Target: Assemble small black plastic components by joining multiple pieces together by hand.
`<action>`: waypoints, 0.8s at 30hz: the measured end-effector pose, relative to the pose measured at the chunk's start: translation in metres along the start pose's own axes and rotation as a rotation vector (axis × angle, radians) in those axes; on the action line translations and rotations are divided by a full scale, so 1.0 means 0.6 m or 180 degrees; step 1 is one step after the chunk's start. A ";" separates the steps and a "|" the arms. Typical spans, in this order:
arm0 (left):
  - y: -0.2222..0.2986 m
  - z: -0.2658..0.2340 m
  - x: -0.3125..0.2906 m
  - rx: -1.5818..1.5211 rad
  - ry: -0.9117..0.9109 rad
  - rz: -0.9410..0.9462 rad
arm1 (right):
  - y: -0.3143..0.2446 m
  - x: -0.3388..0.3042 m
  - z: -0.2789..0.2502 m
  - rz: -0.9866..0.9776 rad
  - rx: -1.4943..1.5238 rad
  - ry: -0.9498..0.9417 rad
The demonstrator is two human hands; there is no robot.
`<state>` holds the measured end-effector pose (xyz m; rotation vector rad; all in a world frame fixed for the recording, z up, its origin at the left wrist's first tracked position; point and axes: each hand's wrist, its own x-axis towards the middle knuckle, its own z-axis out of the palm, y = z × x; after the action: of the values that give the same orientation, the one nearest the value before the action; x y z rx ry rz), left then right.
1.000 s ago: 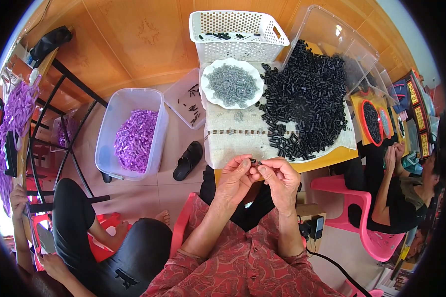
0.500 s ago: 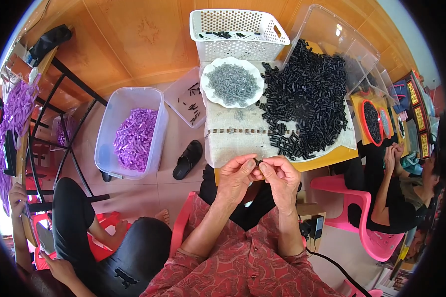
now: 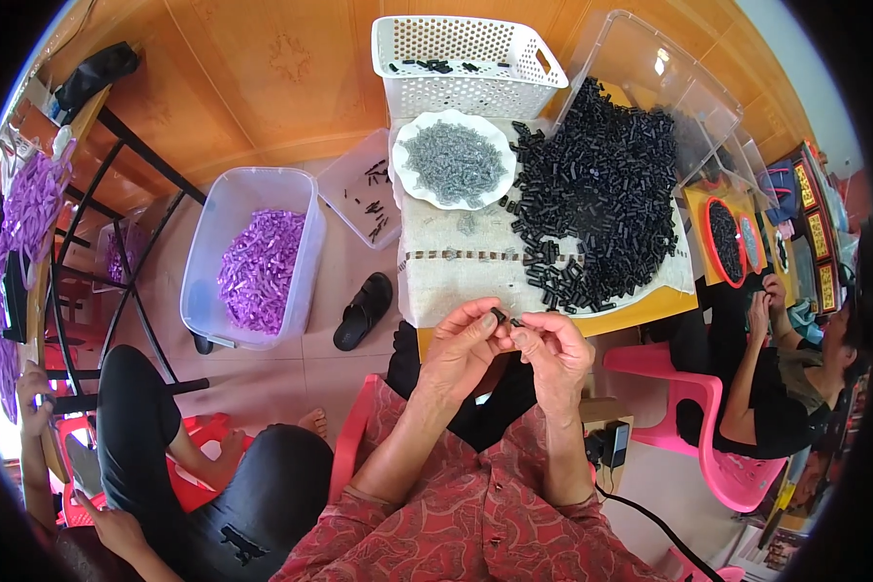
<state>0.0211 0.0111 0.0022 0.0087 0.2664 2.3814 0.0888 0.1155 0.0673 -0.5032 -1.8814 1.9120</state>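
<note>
Close together over my lap, just off the table's front edge, are my two hands. My left hand (image 3: pixel 459 351) pinches a small black plastic piece (image 3: pixel 499 316) between thumb and fingertips. The fingertips of my right hand (image 3: pixel 557 361) are pressed together beside it; what they grip is too small to make out. Beyond my hands, a heap of short black plastic pieces (image 3: pixel 597 194) covers the table's right side. To its left stands a scalloped white plate (image 3: pixel 404 184) piled with small clear grey pieces (image 3: pixel 456 160).
A white perforated basket (image 3: pixel 466 97) stands at the back, a clear bin (image 3: pixel 640 58) behind the heap. On the floor to the left are a plastic tub (image 3: pixel 196 262) of purple pieces, a flat lid (image 3: pixel 344 189) and a black sandal (image 3: pixel 364 310). People sit on both sides.
My fingertips have drawn slightly apart, and the black piece in my left hand shows more plainly. The heap and the plate look the same.
</note>
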 end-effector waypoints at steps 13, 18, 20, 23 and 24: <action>0.001 0.002 -0.001 -0.0199 0.0022 -0.0040 | 0.010 0.002 0.006 -0.0474 -0.0126 -0.0077; 0.001 0.004 -0.002 -0.0004 0.0001 0.0081 | 0.006 0.002 0.008 -0.0559 -0.0344 -0.0050; 0.001 0.001 -0.003 0.0042 -0.0013 0.0086 | 0.005 0.003 0.007 -0.0698 -0.0572 -0.0065; -0.001 -0.003 -0.003 0.0147 -0.0049 0.0120 | -0.003 0.004 0.010 -0.0818 -0.0843 -0.0038; -0.002 -0.003 -0.003 0.0206 -0.0071 0.0152 | -0.003 0.004 0.011 -0.0819 -0.0842 -0.0033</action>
<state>0.0230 0.0101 0.0002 0.0728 0.3358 2.4175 0.0836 0.1114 0.0692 -0.3098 -2.1046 1.5159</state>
